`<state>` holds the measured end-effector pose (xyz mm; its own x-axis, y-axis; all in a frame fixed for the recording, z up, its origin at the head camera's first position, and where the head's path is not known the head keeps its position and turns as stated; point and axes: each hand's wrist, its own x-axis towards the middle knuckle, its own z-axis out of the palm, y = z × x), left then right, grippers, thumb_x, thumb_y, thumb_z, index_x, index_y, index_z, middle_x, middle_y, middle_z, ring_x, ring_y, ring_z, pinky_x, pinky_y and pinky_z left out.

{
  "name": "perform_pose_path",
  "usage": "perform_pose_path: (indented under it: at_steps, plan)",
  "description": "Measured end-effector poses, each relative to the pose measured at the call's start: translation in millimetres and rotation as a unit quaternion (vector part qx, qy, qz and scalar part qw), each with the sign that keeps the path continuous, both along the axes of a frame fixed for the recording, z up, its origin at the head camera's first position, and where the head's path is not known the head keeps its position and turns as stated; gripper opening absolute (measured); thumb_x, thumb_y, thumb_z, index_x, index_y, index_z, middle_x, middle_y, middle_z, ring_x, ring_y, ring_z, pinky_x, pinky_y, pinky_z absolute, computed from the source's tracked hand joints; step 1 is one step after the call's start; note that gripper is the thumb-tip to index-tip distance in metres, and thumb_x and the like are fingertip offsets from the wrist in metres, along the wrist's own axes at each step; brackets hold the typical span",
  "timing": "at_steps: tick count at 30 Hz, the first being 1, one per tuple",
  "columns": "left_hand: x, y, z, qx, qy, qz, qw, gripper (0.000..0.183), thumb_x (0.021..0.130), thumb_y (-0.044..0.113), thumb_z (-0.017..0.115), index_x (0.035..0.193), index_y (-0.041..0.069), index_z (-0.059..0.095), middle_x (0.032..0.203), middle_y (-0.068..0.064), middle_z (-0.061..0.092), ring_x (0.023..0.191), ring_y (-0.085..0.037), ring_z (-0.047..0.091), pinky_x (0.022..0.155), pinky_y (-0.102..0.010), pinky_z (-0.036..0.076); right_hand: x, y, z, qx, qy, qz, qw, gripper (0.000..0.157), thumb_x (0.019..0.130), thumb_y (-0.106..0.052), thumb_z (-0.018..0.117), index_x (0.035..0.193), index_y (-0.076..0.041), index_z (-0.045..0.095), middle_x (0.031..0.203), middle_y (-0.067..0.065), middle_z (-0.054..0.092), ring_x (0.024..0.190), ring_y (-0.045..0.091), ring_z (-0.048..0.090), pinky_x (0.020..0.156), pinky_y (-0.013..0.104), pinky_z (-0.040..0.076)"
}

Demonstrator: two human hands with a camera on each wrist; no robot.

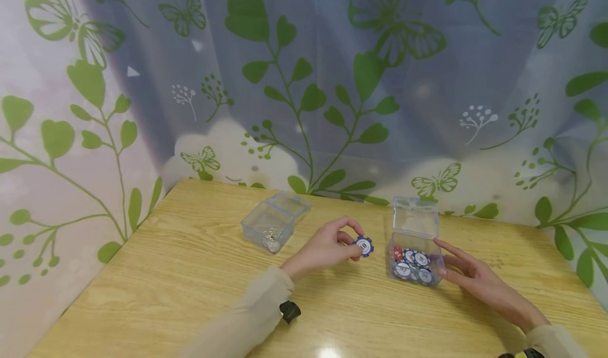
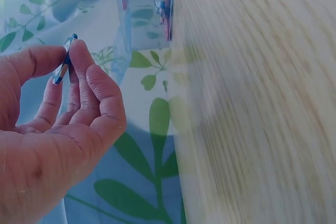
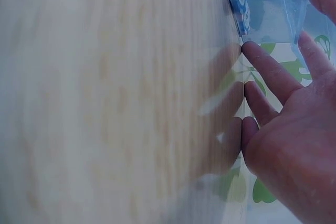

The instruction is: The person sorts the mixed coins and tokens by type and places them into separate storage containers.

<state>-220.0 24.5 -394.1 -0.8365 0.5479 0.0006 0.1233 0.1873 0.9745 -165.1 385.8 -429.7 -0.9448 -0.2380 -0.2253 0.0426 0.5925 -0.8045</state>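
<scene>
Between thumb and fingertips, my left hand pinches a blue-and-white poker chip, raised above the table. The left wrist view shows that chip nearly edge-on. To its right stands a clear plastic box with its lid tipped up. Inside lie several blue-and-white chips and a red chip. My right hand is at the box's right side, fingers extended against it. In the right wrist view, lower fingers touch the table beside the box.
A second clear box, lid also open, stands left of my left hand with gold and silver coin-like pieces inside. The wooden table ends at a curtain printed with leaves and butterflies.
</scene>
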Motion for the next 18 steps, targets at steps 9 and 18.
perform_pose_path:
  at_steps: [9,18]
  plan:
    - [0.1,14,0.6,-0.008,0.004,-0.014,0.9999,0.027,0.091,0.007,0.069,0.114,0.019,0.062,0.085,-0.002,0.076,0.089,-0.037,0.075,0.067,-0.024,0.049,0.1,0,0.2,0.005,0.000,-0.001,1.000,0.071,0.109,-0.035,0.050,0.166,-0.022,0.011,0.162,0.037,0.025,0.148,0.058,0.028,0.104,0.067,0.046]
    - [3.2,30,5.8,-0.007,0.011,-0.041,0.9991,0.025,0.093,0.008,0.068,0.116,0.015,0.062,0.087,-0.005,0.076,0.085,-0.031,0.076,0.071,-0.023,0.054,1.4,0,-1.1,0.005,0.027,-0.003,1.000,0.070,0.108,-0.031,0.052,0.166,-0.022,0.014,0.159,0.038,0.031,0.145,0.058,0.032,0.103,0.071,0.044]
